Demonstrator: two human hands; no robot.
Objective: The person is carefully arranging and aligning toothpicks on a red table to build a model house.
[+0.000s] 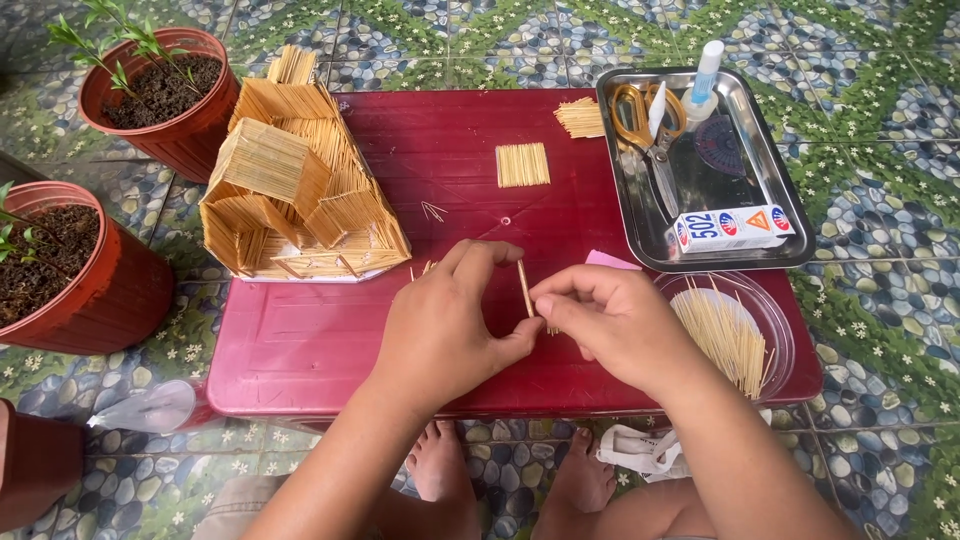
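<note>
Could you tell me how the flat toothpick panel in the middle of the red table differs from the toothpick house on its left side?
The flat panel is a single small square lying flat; the toothpick house is much larger, built of many panels, and stands up with sloping roof faces. The panel lies alone in the open middle of the red table; the house sits at the table's left edge, near the plant pots. Both are pale sticks set side by side.
</note>
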